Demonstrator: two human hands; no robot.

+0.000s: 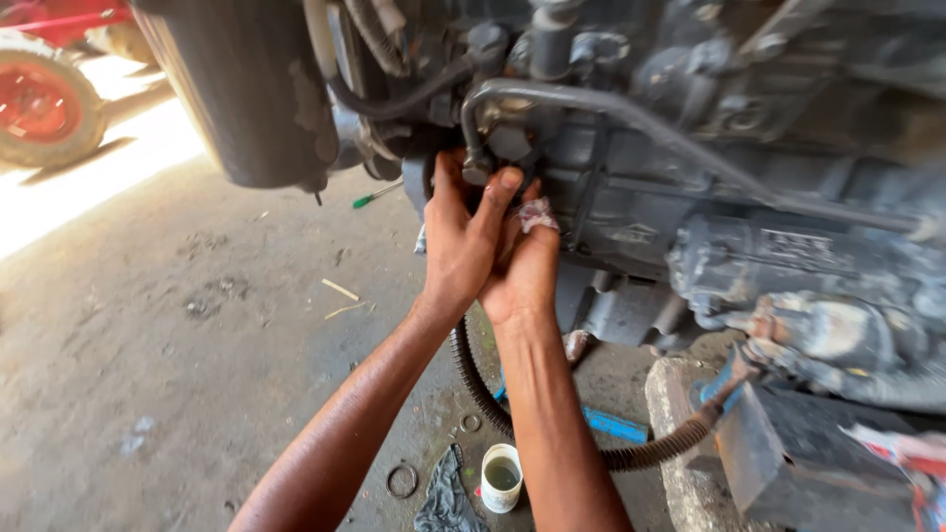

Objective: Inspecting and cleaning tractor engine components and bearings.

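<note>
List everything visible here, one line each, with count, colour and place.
engine block: one, grey-blue, upper right
metal pipe: one, grey, across the engine
tyre: one, black, top left
red wheel: one, far left
screwdriver: one, green handle, on the floor
corrugated hose: one, black, below the arms
cup: one, white, dark liquid inside, bottom centre
ring: one, metal, on the floor
rag: one, dark, beside the cup
left hand: on the engine fitting
right hand: pressing a pale cloth

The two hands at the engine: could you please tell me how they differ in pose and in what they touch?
The left hand reaches higher, fingertips on the dark fitting at the grey pipe's end; the right hand sits lower, behind it. The right hand pinches a pale crumpled rag; the left hand shows none. Both are bare, raised together against the engine, wrists touching.
</note>
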